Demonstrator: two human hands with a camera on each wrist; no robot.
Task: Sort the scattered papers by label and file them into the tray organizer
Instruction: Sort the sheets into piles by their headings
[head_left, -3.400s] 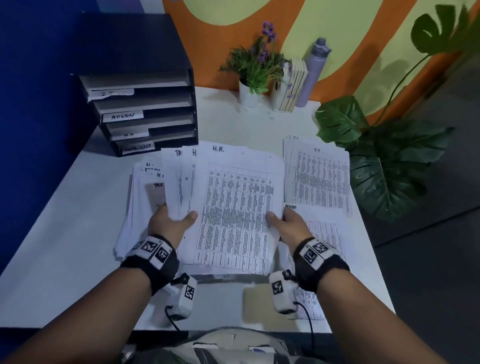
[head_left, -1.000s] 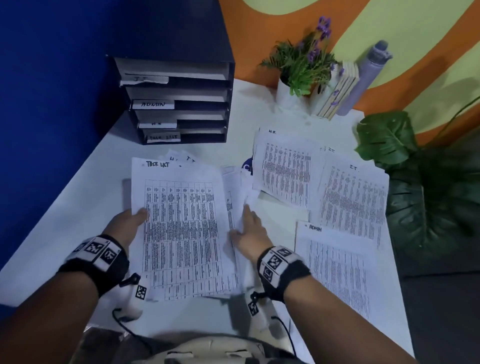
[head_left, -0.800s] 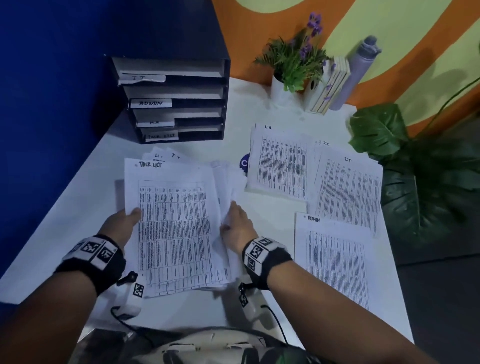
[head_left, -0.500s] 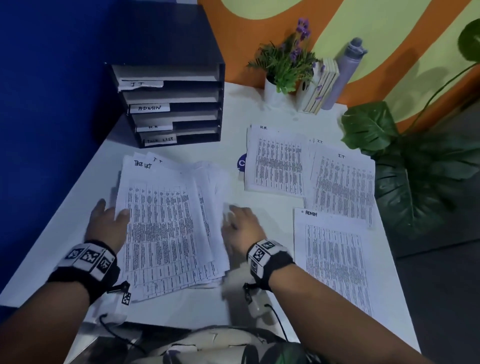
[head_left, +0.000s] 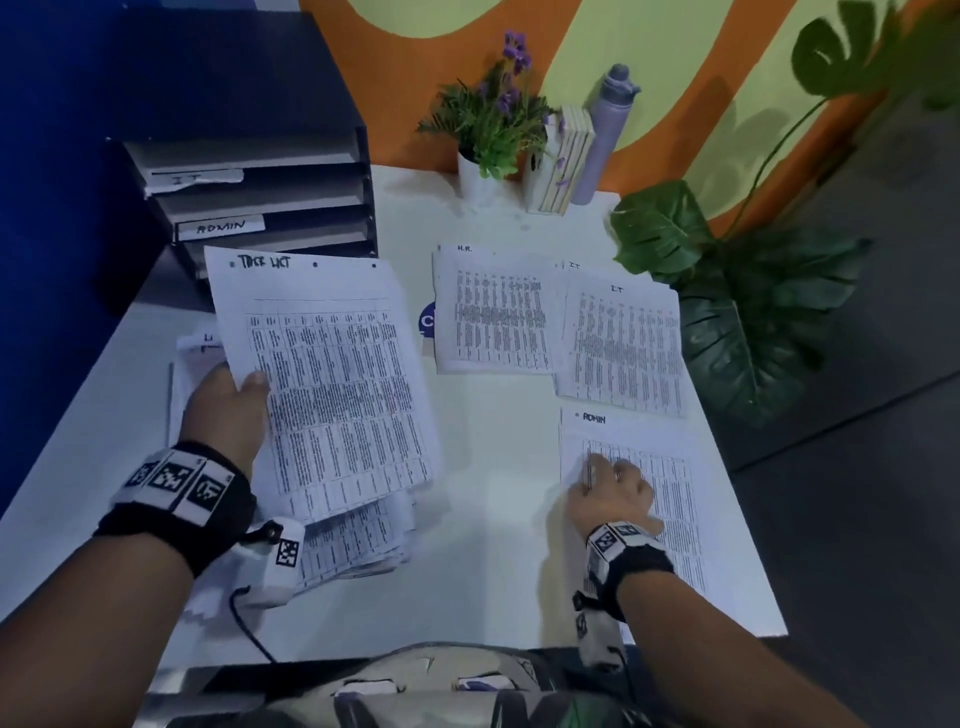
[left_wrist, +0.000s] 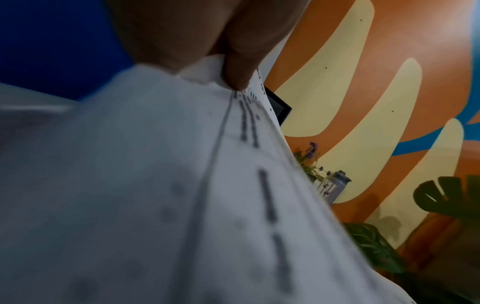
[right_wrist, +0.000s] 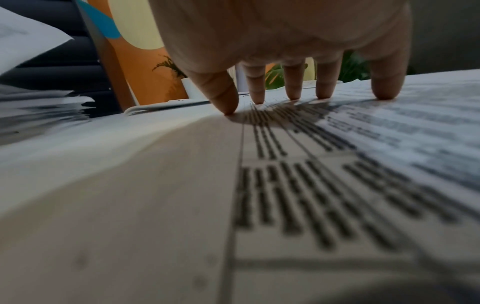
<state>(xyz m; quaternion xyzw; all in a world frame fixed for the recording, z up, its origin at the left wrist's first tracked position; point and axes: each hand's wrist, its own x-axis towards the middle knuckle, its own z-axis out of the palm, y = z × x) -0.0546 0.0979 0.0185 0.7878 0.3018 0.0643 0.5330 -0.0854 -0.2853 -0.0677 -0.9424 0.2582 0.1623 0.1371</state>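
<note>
My left hand (head_left: 228, 405) grips a thick stack of papers (head_left: 332, 384) topped by a sheet labelled TASK LIST, lifted and tilted above the table's left side; the thumb (left_wrist: 239, 67) pinches its edge. My right hand (head_left: 613, 483) presses straight fingertips (right_wrist: 293, 90) onto the ADMIN sheet (head_left: 670, 519) at the front right. An H.R. pile (head_left: 493, 312) and an IT pile (head_left: 623, 343) lie flat behind it. The dark tray organizer (head_left: 249, 197) stands at the back left, with IT and ADMIN labels showing; the lifted stack hides its lower shelves.
A few loose sheets (head_left: 195, 353) lie under the lifted stack. A white potted plant (head_left: 488, 140), a small book block (head_left: 561, 161) and a grey bottle (head_left: 602, 130) stand at the back. A large leafy plant (head_left: 743, 312) crowds the right table edge (head_left: 748, 519).
My left hand has lifted the TASK LIST stack off the table and tilted it up. My right hand has let go of that stack and moved right onto the ADMIN sheet.
</note>
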